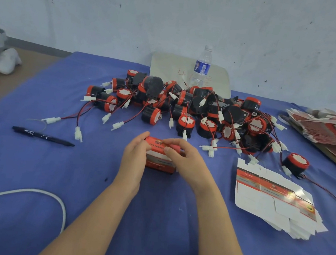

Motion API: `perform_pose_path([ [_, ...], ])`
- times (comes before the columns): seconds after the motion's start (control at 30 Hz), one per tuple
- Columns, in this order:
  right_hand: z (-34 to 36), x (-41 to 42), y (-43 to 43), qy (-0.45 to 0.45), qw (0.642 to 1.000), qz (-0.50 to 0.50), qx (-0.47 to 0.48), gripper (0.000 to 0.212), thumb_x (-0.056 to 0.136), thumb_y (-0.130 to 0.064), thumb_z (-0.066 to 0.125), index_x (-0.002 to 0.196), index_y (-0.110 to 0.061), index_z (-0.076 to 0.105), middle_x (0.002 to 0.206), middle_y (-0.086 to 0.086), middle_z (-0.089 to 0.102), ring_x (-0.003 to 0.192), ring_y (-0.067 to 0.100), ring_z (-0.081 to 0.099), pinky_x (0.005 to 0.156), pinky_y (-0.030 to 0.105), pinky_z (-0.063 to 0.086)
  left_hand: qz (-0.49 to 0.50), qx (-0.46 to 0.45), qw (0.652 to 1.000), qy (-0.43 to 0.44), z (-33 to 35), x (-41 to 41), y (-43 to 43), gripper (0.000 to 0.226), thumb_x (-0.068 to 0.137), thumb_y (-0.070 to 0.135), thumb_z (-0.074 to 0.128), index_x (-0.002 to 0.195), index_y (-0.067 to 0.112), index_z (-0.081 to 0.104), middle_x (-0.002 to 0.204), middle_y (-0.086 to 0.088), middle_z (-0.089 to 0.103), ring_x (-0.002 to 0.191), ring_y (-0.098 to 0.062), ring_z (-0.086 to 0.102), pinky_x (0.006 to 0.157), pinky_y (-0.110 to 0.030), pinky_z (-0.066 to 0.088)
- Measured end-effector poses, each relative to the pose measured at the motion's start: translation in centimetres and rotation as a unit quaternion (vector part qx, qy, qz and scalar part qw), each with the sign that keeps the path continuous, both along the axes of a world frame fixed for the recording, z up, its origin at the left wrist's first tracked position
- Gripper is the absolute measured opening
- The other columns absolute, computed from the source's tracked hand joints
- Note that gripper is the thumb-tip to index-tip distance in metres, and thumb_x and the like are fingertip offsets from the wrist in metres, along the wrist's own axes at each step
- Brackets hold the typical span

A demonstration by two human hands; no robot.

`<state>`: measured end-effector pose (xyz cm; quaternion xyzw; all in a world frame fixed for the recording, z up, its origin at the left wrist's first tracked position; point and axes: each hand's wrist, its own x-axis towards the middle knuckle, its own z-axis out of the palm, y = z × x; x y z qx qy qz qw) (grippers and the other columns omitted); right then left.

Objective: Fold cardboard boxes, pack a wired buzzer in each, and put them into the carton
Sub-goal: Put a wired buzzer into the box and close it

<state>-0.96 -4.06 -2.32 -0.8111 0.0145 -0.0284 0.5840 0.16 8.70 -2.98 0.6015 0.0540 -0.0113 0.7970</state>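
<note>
Using the blue cloth-covered table point(30, 174) as bench, keeping the heap of black-and-red round wired buzzers point(186, 106) at twelve o'clock and flat red-and-white cardboard blanks point(270, 201) at three, both reachable. Clamping the small red-and-white cardboard box point(159, 160) at centre: left hand point(134, 161) steadying, right hand point(182, 161) pinching its top, probably closing a flap.

I'd call this a packing workshop, probably a makeshift one. Heaped wired buzzers point(187, 121) and stacks of flat box blanks point(270, 203) lie on a blue-clothed table point(31, 163)

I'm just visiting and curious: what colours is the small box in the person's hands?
The box is red with a white band; the head view shows it best.
</note>
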Motion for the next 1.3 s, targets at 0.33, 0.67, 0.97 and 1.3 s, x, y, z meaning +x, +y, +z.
perform_pose_path([
  [0.33, -0.1, 0.0, -0.4, 0.023, 0.999, 0.006, -0.022, 0.042, 0.093, -0.033, 0.059, 0.133, -0.035, 0.045, 0.126, -0.005, 0.054, 0.098, 0.004, 0.056, 0.062, 0.007, 0.042, -0.01, 0.139, 0.987, -0.076, -0.7, -0.4, 0.2, 0.042, 0.103, 0.018, 0.035, 0.145, 0.026, 0.036, 0.132, 0.018, 0.041, 0.122, -0.001, 0.04, 0.107, -0.026, 0.036],
  [0.67, -0.2, 0.1, -0.5, 0.038, 0.998, -0.002, -0.054, 0.046, 0.093, -0.035, 0.06, 0.136, -0.031, 0.045, 0.128, -0.002, 0.053, 0.107, 0.013, 0.054, 0.072, 0.014, 0.043, -0.015, 0.182, 0.98, -0.076, -1.2, -0.3, -0.1, 0.049, 0.103, 0.014, 0.031, 0.151, 0.023, 0.022, 0.15, 0.008, 0.033, 0.127, -0.003, 0.036, 0.098, -0.016, 0.03],
  [0.97, -0.5, 0.3, -0.6, 0.051, 0.998, 0.006, -0.04, 0.047, 0.094, -0.032, 0.058, 0.139, -0.033, 0.043, 0.131, -0.004, 0.051, 0.111, 0.014, 0.053, 0.08, 0.019, 0.044, 0.012, 0.183, 0.981, -0.056, -1.2, -0.2, -0.3, 0.043, 0.101, 0.017, 0.034, 0.145, 0.021, 0.035, 0.138, 0.001, 0.046, 0.109, -0.008, 0.045, 0.087, -0.021, 0.039],
  [1.3, -0.6, 0.6, -0.4, 0.059, 0.995, -0.025, -0.072, 0.053, 0.101, -0.029, 0.044, 0.15, -0.019, 0.027, 0.148, 0.001, 0.04, 0.13, 0.018, 0.044, 0.102, 0.027, 0.039, 0.011, 0.237, 0.971, -0.015, -1.0, 0.7, -0.6, 0.051, 0.098, 0.022, 0.047, 0.146, 0.011, 0.032, 0.147, -0.008, 0.039, 0.13, -0.023, 0.045, 0.107, -0.039, 0.039],
])
